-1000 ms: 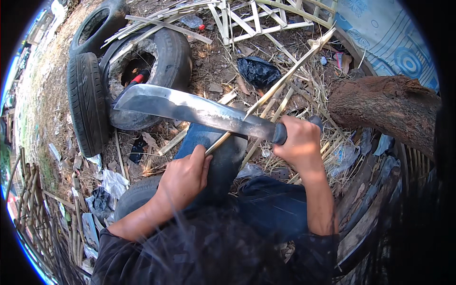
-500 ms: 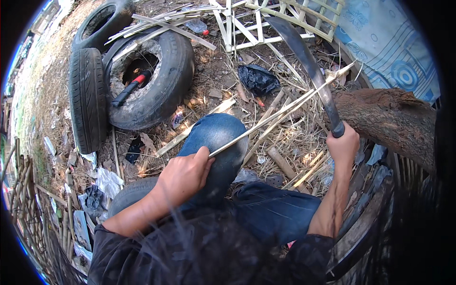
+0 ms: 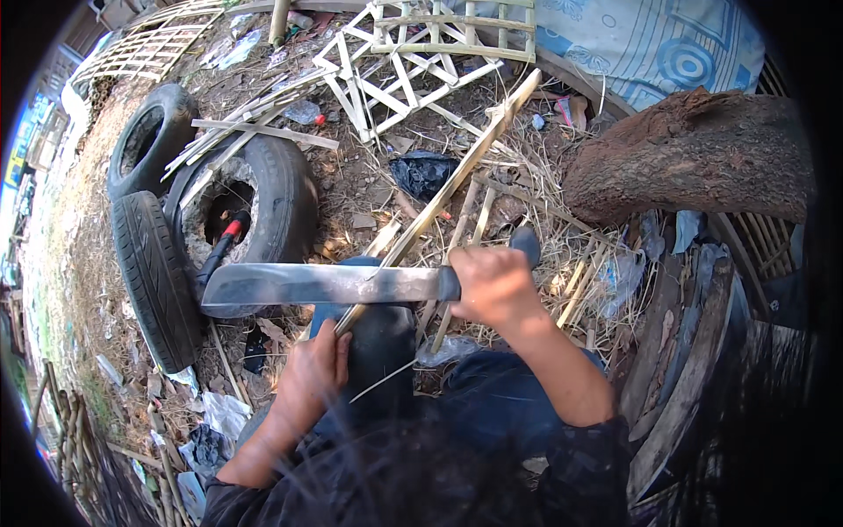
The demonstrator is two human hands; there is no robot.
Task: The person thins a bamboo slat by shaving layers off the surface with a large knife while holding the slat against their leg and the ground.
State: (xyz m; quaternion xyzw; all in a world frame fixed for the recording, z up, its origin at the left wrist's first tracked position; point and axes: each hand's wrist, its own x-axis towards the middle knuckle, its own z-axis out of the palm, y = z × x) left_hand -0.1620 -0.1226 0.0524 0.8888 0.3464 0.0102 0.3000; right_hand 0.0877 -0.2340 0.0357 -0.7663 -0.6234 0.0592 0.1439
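Observation:
My left hand (image 3: 312, 371) is closed around the near end of a long, split bamboo strip (image 3: 457, 182), which slants away up and to the right. The fist rests by my denim-covered knee (image 3: 382, 347). In my right hand (image 3: 497, 285) is the dark handle of a machete, its broad blade (image 3: 290, 287) pointing left. That blade crosses over the strip just beyond my left hand; whether the edge touches it I cannot tell. A thin pale sliver (image 3: 384, 380) shows below the knee.
Several worn tyres lie at left, one with a red-and-black tool (image 3: 230, 235) in its hole. Bamboo lattice frames (image 3: 457, 35) stand ahead. A thick log (image 3: 694, 154) lies at right. A black plastic bag (image 3: 423, 174), straw and bamboo offcuts litter the ground.
The machete has swung from raised at the right to lie sideways across the bamboo strip. My right hand has come inward; the strip now slopes more steeply. The whole view has also shifted.

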